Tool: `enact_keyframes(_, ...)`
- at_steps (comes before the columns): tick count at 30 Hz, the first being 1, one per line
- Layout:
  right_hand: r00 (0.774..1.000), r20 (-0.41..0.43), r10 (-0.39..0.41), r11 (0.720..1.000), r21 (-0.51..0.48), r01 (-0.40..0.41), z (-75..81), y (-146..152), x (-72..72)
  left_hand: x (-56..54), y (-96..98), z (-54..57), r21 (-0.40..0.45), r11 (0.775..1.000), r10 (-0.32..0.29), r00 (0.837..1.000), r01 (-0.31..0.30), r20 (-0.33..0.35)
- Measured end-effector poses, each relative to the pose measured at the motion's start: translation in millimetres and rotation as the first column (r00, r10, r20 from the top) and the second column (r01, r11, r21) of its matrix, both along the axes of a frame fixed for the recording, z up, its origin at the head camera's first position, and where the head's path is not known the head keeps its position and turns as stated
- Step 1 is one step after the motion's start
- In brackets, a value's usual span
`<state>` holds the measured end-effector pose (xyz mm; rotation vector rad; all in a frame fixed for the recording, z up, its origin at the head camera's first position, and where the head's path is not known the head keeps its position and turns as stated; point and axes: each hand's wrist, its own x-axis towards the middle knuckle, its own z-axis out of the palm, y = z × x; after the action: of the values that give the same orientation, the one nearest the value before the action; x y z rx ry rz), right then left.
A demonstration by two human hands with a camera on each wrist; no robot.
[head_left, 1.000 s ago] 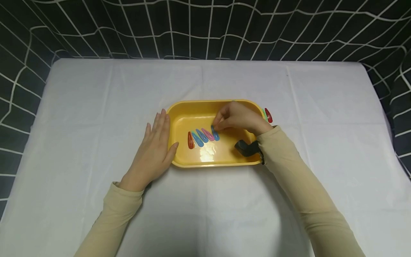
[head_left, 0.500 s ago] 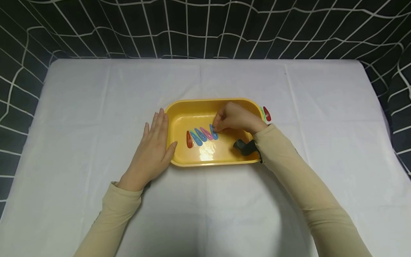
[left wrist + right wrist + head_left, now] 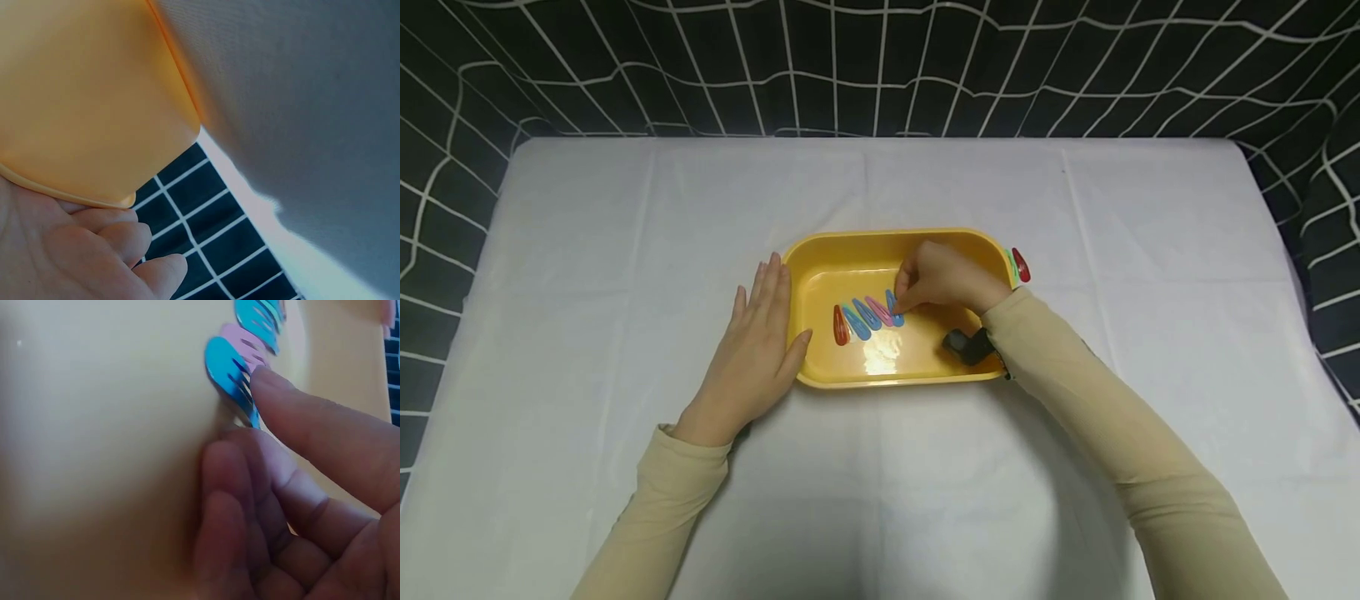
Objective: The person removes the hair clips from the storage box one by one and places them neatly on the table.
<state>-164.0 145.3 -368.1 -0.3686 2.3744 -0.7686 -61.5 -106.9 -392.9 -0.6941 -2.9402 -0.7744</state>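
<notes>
In the head view my left hand (image 3: 745, 350) lies with straight fingers along the left end of the yellow tray (image 3: 895, 384), thumb over its rim. The left wrist view shows several fingers (image 3: 125, 240) against the tray wall. Inside the tray, my right hand (image 3: 943, 279) pinches the narrow end of a blue hair clip (image 3: 225, 362) between thumb and index finger. To its left, a pink hair clip (image 3: 878, 311), two blue clips and a red hair clip (image 3: 840, 325) form a slanted row on the tray floor.
Outside the tray's right end lie a dark red hair clip (image 3: 1021, 265) and a green one (image 3: 1011, 264). A black strap (image 3: 967, 346) hangs from my right wrist over the tray. White cloth (image 3: 700, 200) covers the table, with white netting (image 3: 880, 83) around its edges.
My right fingertips have slid slightly toward the near end of the blue hair clip, whose lower end sits a little closer to the pink one. My left hand stays at the tray's end.
</notes>
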Motion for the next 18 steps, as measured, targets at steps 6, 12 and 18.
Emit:
enact_keyframes(6, 0.999, -0.035, 0.035, 0.999, 0.033, -0.034, -1.5, -1.8, -0.2, 0.4, -0.4, 0.0, 0.004, 1.0, -0.004, 1.0, 0.004, -0.009)
enact_keyframes(12, 1.0, -0.025, 0.017, 1.0, 0.023, -0.016, -0.6, -1.8, 0.2, 0.5, -0.2, 1.4, 0.002, 1.0, -0.003, 1.0, 0.003, -0.004)
enact_keyframes(18, 1.0, -0.023, 0.009, 1.0, 0.016, -0.008, 0.5, -1.8, 1.2, -0.1, -0.2, 0.5, -0.001, 1.0, -0.003, 1.0, 0.003, 0.001)
